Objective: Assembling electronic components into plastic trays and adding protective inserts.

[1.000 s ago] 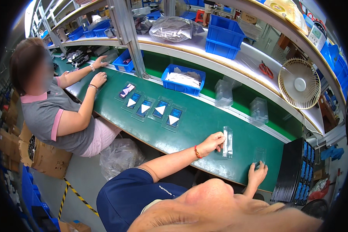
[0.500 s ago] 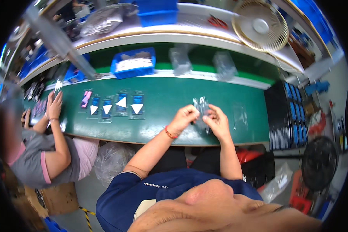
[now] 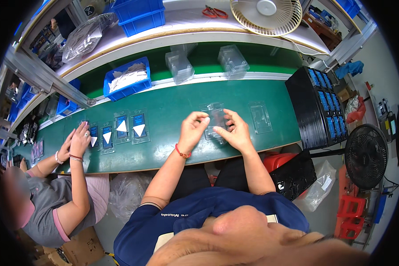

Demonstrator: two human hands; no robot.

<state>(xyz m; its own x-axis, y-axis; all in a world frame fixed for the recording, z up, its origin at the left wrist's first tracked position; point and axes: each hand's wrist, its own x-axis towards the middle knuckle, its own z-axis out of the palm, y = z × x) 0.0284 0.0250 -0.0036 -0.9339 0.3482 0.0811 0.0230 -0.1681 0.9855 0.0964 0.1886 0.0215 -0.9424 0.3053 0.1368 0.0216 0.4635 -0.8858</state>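
Between my two hands is a clear plastic blister shell (image 3: 217, 116), held just over the green table. My left hand (image 3: 193, 129) has thumb and fingers pinched at the shell's left edge. On the other side my right hand (image 3: 236, 131) grips it, thumb in front and fingers curled behind the right edge. Part of another clear layer shows beneath; whether it is separate I cannot tell. A clear blister shell (image 3: 260, 118) lies flat to the right of my hands. To the left are several clear packs with dark blue cards and white triangles, one a blister pack (image 3: 138, 126).
A co-worker's hands (image 3: 77, 142) reach over the leftmost packs. Behind stand a blue bin (image 3: 127, 79) of white pieces and stacks of clear shells (image 3: 233, 62). Black trays with blue cards (image 3: 317, 108) rise at the right. A fan (image 3: 267, 13) and red-handled scissors (image 3: 215, 12) sit on the shelf.
The shell between my hands has turned from edge-on to facing up more. The co-worker's hands have come right to the leftmost packs. The whole view has shifted.
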